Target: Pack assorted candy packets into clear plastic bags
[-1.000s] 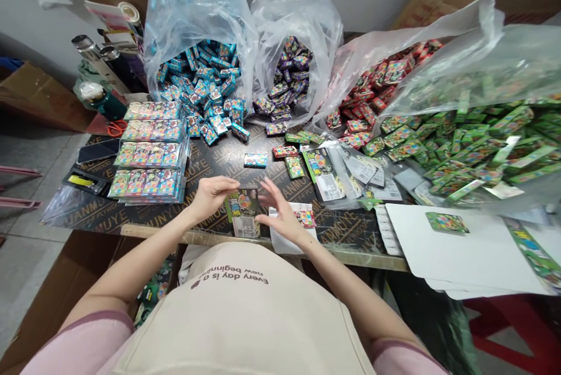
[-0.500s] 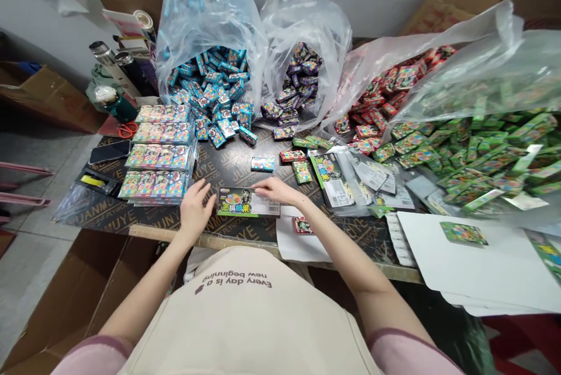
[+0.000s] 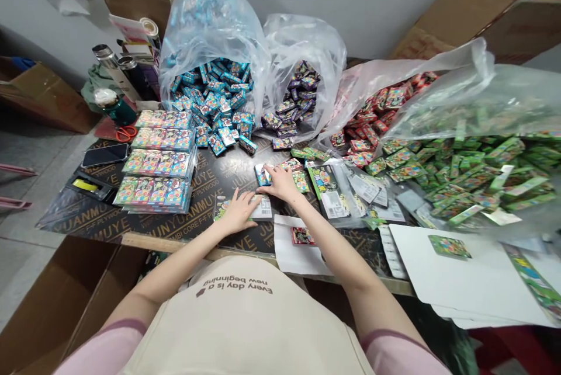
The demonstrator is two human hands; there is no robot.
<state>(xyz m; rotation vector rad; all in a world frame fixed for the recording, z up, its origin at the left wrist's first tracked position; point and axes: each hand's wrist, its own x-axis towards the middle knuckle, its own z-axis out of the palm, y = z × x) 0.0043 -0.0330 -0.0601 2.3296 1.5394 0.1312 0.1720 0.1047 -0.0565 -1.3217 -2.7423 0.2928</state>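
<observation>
My left hand [image 3: 238, 211] lies with spread fingers over a flat printed packet [image 3: 264, 209] on the dark table. Just behind it, my right hand [image 3: 280, 182] has its fingertips on a small blue box [image 3: 262, 175], partly covered by the fingers. Small red and green boxes [image 3: 300, 181] sit right beside my right hand. Farther right lie flat printed packets [image 3: 326, 188] with barcode labels. A red box [image 3: 302, 236] rests on a white sheet [image 3: 291, 255] near the front edge.
Stacked multicolour packs [image 3: 153, 188] stand at left, near a phone [image 3: 105, 155] and orange scissors [image 3: 126, 132]. Along the back are plastic bags of blue [image 3: 214, 94], purple [image 3: 302, 91], red [image 3: 385, 106] and green boxes [image 3: 473, 165]. White cards [image 3: 477, 281] lie at right.
My left hand has moved right, onto the flat packet. My right hand has left that packet's top edge and reached back to the blue box. The view has shifted slightly.
</observation>
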